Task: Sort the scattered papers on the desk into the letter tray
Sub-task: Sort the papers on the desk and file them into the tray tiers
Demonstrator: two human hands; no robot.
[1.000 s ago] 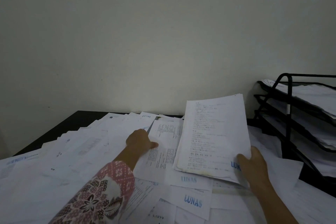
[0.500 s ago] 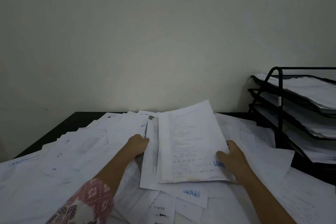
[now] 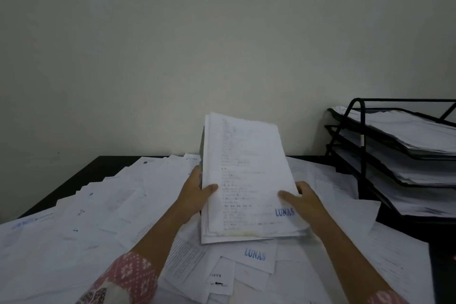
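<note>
Two hands are on one stack of papers (image 3: 246,175): your left hand (image 3: 195,195) grips its left edge, thumb lying across the front page, and your right hand (image 3: 306,201) clasps the lower right side, thumb on the page just above a blue stamp (image 3: 284,212) reading "LUNAS". You hold the stack tilted up toward you, its top edge standing against the pale wall (image 3: 172,57) and its bottom edge low over the loose sheets (whether it touches them I cannot tell). The front page carries faint lines of print and a yellowish stain along its bottom.

Under and around the stack, scattered papers (image 3: 111,205) overlap across most of the black desk (image 3: 81,180). One loose sheet (image 3: 255,254) just below the stack bears its own blue "LUNAS" mark.

On your right stands the black wire letter tray (image 3: 362,128), three tiers, each with white sheets lying in it. The stack is apart from the tray, to its left. A pink patterned sleeve (image 3: 128,276) covers your left forearm at the bottom of the view.
</note>
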